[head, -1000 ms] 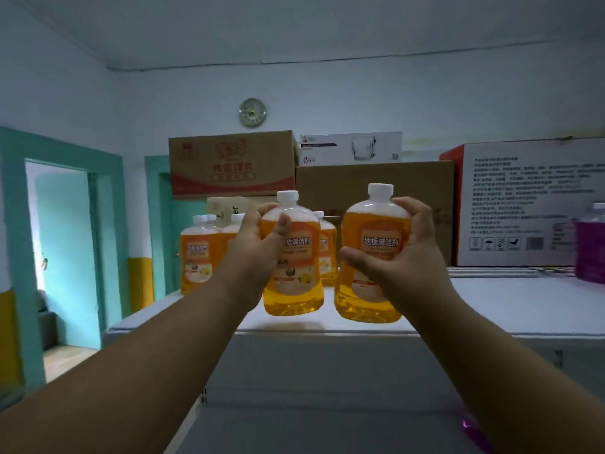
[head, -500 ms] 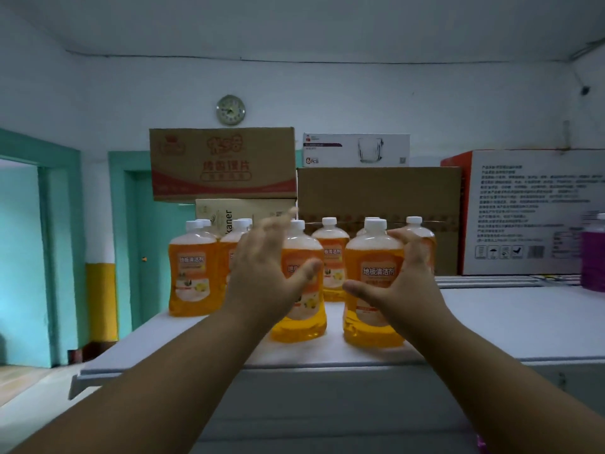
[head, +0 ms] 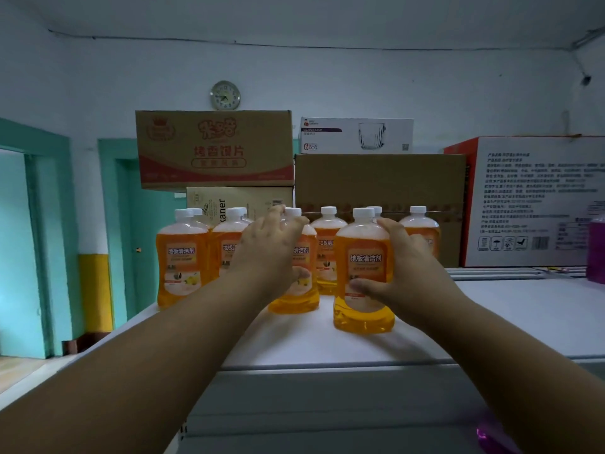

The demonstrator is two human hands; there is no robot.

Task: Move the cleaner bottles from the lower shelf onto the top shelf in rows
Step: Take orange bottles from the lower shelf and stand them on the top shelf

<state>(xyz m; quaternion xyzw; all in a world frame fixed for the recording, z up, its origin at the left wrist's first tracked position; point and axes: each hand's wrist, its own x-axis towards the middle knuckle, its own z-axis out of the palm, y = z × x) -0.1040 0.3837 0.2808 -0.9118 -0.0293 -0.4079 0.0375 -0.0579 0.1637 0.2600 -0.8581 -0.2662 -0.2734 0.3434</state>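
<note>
On the top shelf (head: 491, 322) before the brown carton (head: 379, 181), your left hand (head: 268, 253) and right hand (head: 409, 270) each clasp an orange cleaner bottle (head: 363, 276); shove carelessly and crowded neighbours behind may topple.

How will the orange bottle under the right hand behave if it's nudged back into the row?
The orange bottle looks nearly full, so probably heavy for its size and likely to slide rather than tip on the smooth white shelf. Its base looks wide, so fairly stable. The right hand wraps glossy plastic, which may be slippery.
</note>
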